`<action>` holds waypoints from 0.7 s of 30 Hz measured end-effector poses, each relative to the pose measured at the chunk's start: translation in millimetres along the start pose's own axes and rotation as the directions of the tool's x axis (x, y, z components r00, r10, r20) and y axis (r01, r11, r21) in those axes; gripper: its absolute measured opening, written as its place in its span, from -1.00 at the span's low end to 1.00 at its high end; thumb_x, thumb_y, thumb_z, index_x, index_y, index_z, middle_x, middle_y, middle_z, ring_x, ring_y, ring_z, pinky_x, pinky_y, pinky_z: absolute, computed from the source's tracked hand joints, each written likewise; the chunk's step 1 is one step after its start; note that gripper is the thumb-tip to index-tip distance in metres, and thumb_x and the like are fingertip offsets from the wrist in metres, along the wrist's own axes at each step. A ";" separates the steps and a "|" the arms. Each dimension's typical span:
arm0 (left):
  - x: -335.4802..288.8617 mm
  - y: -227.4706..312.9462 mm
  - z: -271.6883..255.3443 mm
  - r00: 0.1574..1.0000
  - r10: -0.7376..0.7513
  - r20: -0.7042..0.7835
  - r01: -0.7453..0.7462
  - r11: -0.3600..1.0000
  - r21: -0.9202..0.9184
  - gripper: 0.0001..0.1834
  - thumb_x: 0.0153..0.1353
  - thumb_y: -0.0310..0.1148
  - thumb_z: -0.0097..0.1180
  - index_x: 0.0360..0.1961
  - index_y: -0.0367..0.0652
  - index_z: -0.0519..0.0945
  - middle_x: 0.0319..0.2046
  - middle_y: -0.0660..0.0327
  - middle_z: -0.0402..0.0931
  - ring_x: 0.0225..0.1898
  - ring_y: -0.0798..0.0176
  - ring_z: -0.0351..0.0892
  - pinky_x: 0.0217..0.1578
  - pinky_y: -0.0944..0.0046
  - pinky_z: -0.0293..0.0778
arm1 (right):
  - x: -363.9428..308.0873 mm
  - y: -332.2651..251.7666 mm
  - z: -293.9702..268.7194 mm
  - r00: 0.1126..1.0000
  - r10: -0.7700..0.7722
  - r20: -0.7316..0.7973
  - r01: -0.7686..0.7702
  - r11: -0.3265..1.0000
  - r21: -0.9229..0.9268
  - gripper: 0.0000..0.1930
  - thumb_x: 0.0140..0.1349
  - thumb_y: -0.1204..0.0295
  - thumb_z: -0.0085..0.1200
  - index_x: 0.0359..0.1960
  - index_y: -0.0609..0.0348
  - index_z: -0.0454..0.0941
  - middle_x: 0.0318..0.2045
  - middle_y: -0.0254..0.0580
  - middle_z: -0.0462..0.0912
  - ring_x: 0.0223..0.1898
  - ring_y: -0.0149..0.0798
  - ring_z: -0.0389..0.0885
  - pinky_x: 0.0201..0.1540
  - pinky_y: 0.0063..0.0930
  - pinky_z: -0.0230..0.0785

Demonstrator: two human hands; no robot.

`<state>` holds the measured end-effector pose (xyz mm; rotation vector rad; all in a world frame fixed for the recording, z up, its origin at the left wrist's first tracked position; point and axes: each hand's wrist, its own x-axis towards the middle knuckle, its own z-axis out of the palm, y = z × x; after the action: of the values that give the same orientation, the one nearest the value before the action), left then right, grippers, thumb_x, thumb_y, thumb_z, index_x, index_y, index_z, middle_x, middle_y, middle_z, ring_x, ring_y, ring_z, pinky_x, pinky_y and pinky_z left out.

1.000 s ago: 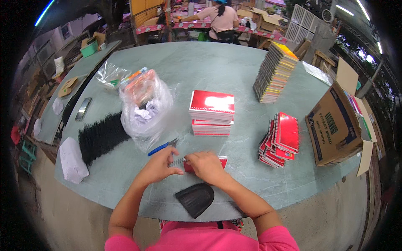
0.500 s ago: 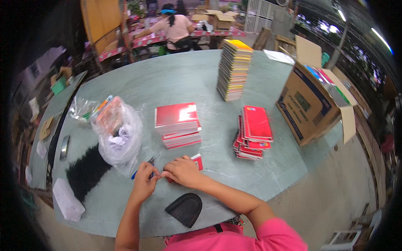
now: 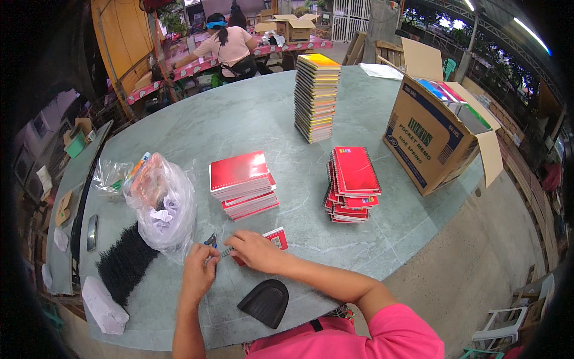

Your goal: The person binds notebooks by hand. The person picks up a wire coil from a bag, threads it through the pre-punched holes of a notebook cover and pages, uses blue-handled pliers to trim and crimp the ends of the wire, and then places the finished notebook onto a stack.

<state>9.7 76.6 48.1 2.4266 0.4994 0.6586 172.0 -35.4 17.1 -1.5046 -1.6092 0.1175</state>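
A small red notebook point(image 3: 277, 238) lies under my right hand point(image 3: 256, 251), whose curled fingers grip its left part. A short dark spiral wire point(image 3: 225, 253) shows at the notebook's left end, between my two hands. My left hand point(image 3: 200, 269) is closed in a pinch at the free end of that wire. Just beyond the left fingers are pliers point(image 3: 210, 240) with blue on them, partly hidden. Nearer to me lies a black rounded rubber pad point(image 3: 265, 303), which neither hand touches.
Red unbound booklets point(image 3: 240, 173) are stacked ahead; spiral-bound red notebooks point(image 3: 356, 170) stand right of them. Behind rise a tall notebook stack point(image 3: 317, 99) and an open carton point(image 3: 427, 134). Left are a plastic bag point(image 3: 164, 203), black wire coils point(image 3: 127, 260) and a phone point(image 3: 92, 232). Someone point(image 3: 230, 45) sits beyond.
My hands have drawn slightly apart, and the spiral wire now shows between them. The whole view has shifted a little; the stacks stay where they were on the table.
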 end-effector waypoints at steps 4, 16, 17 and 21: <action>-14.7 45.1 8.7 0.978 -0.050 0.203 0.027 0.993 0.117 -0.75 0.02 -0.36 0.21 -0.27 -0.23 0.56 -0.33 0.05 0.52 -0.24 0.04 0.50 -0.19 0.16 0.40 | 2.2 7.4 -5.5 0.992 0.041 0.120 -0.052 0.995 0.089 -0.71 0.00 0.56 0.08 -0.18 0.16 0.39 -0.29 -0.06 0.43 -0.16 0.08 0.44 -0.13 -0.15 0.33; -6.8 49.9 -9.2 0.991 -0.096 -0.097 0.116 0.966 0.231 -0.53 0.01 -0.47 0.18 0.02 -0.02 0.47 -0.33 0.05 0.41 -0.26 0.00 0.46 -0.23 0.12 0.40 | -42.5 31.5 -49.1 0.747 0.662 0.067 -0.573 0.589 0.571 -0.88 0.02 0.53 0.22 -0.38 0.26 0.62 -0.50 -0.33 0.63 -0.46 -0.51 0.52 -0.37 -0.61 0.37; -4.9 43.6 -1.1 0.989 -0.144 0.046 0.123 0.946 0.300 -0.61 0.03 -0.49 0.16 -0.04 -0.09 0.51 -0.32 0.04 0.42 -0.23 -0.01 0.48 -0.19 0.13 0.41 | -42.5 33.8 -45.8 0.752 0.657 0.051 -0.556 0.590 0.585 -0.88 0.02 0.53 0.22 -0.38 0.26 0.62 -0.50 -0.34 0.63 -0.46 -0.52 0.51 -0.37 -0.62 0.37; -8.6 38.6 -4.2 0.996 0.014 -0.092 -0.002 0.992 0.124 -0.57 -0.01 -0.45 0.22 -0.05 0.02 0.51 -0.29 0.08 0.39 -0.27 0.02 0.48 -0.21 0.17 0.42 | -44.9 38.6 -38.0 0.771 0.636 0.025 -0.519 0.606 0.603 -0.89 0.03 0.54 0.22 -0.37 0.24 0.62 -0.49 -0.36 0.62 -0.45 -0.55 0.50 -0.37 -0.63 0.35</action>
<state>8.1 44.7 71.7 2.5232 0.5838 0.7679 218.8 -81.6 -7.8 -1.4200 -0.7423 0.7483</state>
